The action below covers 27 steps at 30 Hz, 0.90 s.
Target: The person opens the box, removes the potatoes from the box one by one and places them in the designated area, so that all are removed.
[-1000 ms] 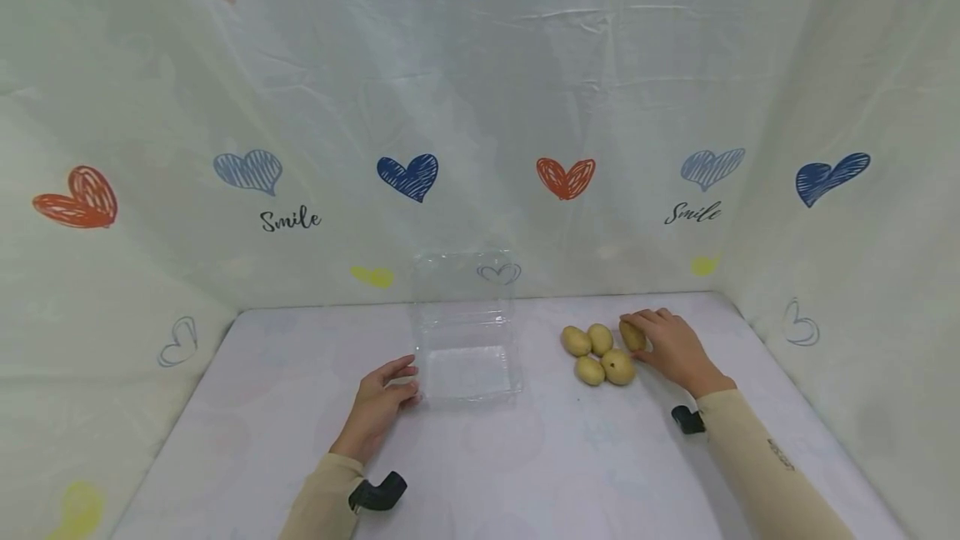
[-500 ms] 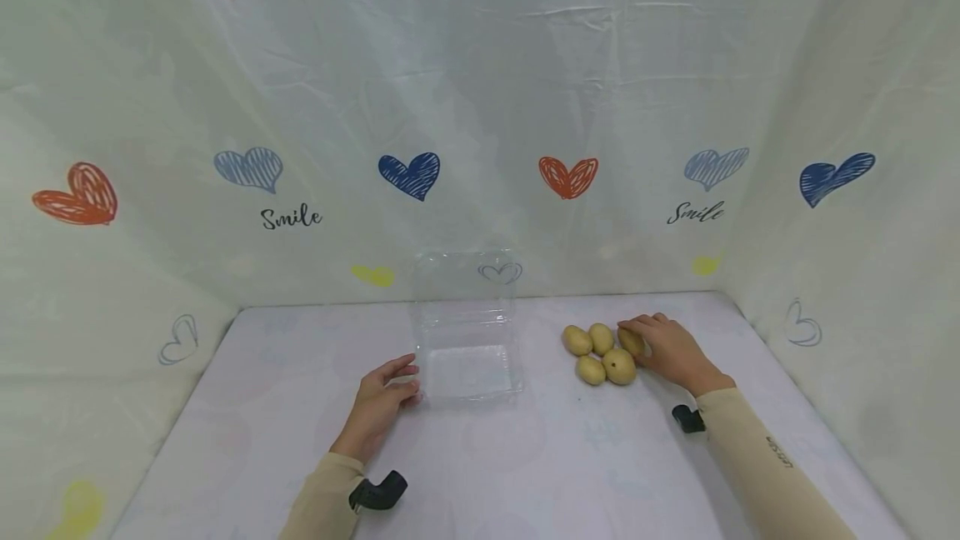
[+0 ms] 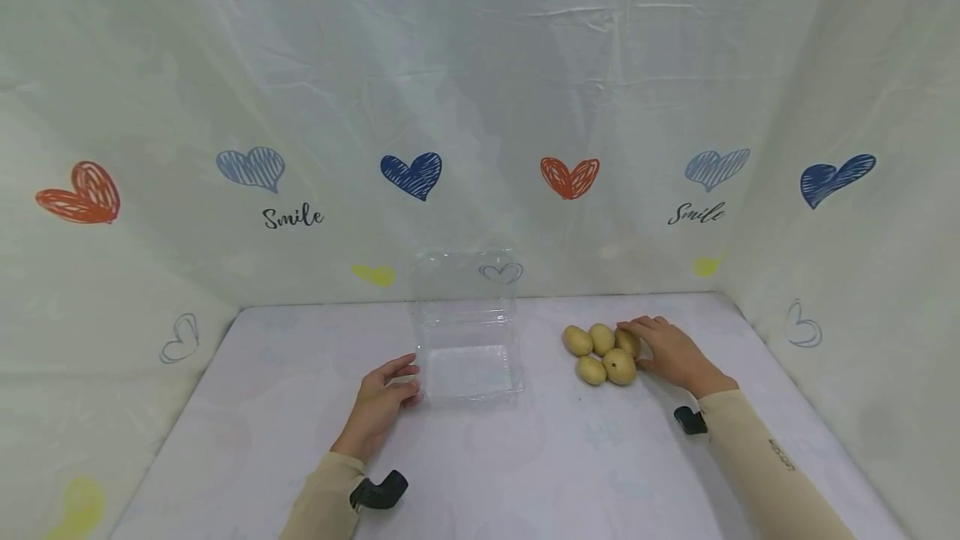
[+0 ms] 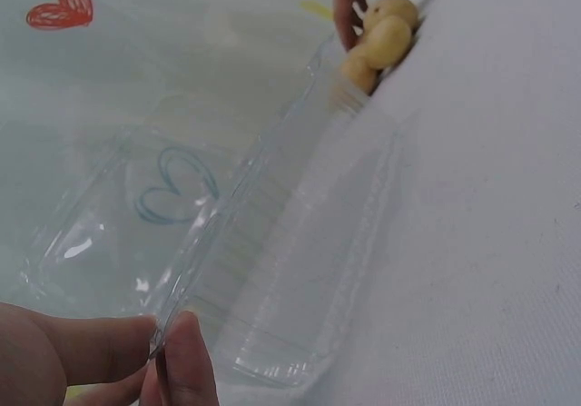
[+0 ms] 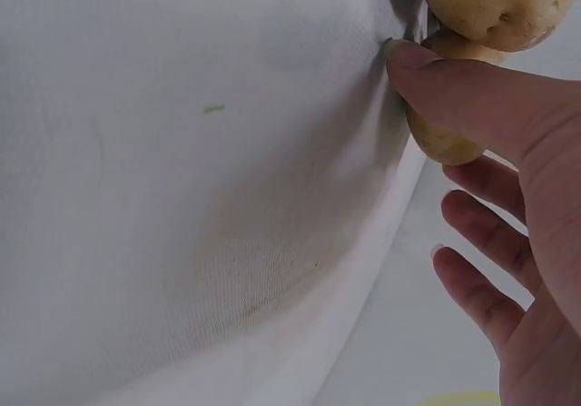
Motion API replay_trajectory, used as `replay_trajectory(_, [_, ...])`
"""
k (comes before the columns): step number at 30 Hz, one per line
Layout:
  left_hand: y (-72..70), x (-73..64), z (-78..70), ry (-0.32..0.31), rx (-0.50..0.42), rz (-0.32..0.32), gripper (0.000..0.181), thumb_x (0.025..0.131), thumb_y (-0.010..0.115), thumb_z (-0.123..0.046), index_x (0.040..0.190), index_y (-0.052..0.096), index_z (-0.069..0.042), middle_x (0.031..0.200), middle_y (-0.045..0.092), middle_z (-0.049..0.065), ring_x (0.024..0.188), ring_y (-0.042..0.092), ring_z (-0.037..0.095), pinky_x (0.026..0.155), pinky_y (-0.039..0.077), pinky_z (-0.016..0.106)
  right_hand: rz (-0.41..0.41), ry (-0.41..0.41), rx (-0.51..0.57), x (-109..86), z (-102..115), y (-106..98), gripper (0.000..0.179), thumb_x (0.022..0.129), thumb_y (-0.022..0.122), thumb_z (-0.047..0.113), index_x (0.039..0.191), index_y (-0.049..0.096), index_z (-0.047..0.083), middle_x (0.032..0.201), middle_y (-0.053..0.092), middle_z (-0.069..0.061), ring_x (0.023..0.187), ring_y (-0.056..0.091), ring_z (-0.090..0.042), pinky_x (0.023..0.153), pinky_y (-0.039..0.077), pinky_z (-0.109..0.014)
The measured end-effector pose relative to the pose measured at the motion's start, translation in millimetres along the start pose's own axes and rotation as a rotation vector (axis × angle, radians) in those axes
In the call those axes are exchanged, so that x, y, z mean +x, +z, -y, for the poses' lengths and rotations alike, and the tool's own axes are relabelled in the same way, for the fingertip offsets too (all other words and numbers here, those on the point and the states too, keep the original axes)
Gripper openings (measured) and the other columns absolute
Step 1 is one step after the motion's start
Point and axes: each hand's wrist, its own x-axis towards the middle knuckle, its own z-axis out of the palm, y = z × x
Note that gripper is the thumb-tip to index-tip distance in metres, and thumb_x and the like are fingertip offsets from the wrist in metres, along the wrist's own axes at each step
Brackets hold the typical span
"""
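Observation:
A clear plastic clamshell box (image 3: 468, 369) stands with its lid raised at the back. My left hand (image 3: 375, 407) is at its left side; in the left wrist view the thumb and index finger (image 4: 100, 347) pinch the box's edge. To the right of the box, several potatoes lie close together, among them a larger round potato (image 3: 620, 367) with a dark spot. My right hand (image 3: 678, 357) holds an oval potato (image 3: 627, 343) at the back right of this group. In the right wrist view, the thumb crosses the held potato (image 5: 445, 143), with fingers on its far side.
A white cloth covers the table (image 3: 510, 473). Behind it hangs a pale curtain (image 3: 480, 90) printed with hearts and the word Smile, and the box's lid rises in front of it. Black wrist mounts (image 3: 380, 491) stick out from both sleeves.
My right hand has brought its potato slightly left and down, up against the other potatoes. The left hand and the box have stayed in place.

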Motion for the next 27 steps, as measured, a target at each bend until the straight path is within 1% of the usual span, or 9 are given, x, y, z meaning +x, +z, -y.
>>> replay_trajectory(5, [0.5,-0.8,-1.6,0.004,0.006,0.000,0.049,0.100,0.061,0.011,0.148,0.052,0.009,0.137,0.055,0.029,0.087,0.063,0.015,0.076,0.060,0.023,0.005,-0.001,0.020,-2.8,-0.9,0.0,0.069,0.073,0.094,-0.001,0.136,0.065,-0.002,0.132,0.067,-0.020,0.118,0.062,-0.043,0.099,0.054,-0.060])
replay_trajectory(11, [0.4,-2.1,-2.1,0.007,0.016,0.002,0.049,0.100,0.061,0.010,0.148,0.052,0.009,0.138,0.055,0.029,0.087,0.063,0.015,0.076,0.060,0.022,0.023,0.019,0.024,-3.9,-0.6,-3.4,0.069,0.075,0.093,-0.001,0.138,0.064,-0.002,0.134,0.066,-0.021,0.121,0.061,-0.044,0.102,0.053,-0.060])
replay_trajectory(15, [0.6,-2.3,-2.5,0.020,0.005,0.005,0.049,0.100,0.061,0.011,0.148,0.051,0.011,0.137,0.055,0.030,0.087,0.064,0.016,0.076,0.060,0.022,0.012,0.027,0.016,-5.0,0.4,-7.4,0.069,0.075,0.093,0.000,0.137,0.064,-0.002,0.134,0.066,-0.023,0.121,0.061,-0.045,0.102,0.053,-0.061])
replay_trajectory(22, [0.5,-2.5,-1.3,0.004,0.012,-0.001,0.049,0.101,0.060,0.011,0.148,0.051,0.010,0.137,0.055,0.029,0.089,0.064,0.017,0.076,0.060,0.022,0.005,0.046,0.012,-12.5,3.5,-13.2,0.070,0.077,0.092,0.001,0.140,0.063,-0.001,0.135,0.065,-0.023,0.122,0.061,-0.047,0.102,0.052,-0.062])
replay_trajectory(27, [1.4,-2.0,-3.6,0.012,0.012,0.004,0.049,0.101,0.059,0.011,0.149,0.051,0.011,0.138,0.054,0.029,0.088,0.064,0.017,0.076,0.059,0.022,-0.021,0.070,0.006,-17.9,5.6,-18.3,0.070,0.079,0.091,0.002,0.142,0.061,-0.002,0.137,0.063,-0.025,0.123,0.059,-0.049,0.101,0.051,-0.064])
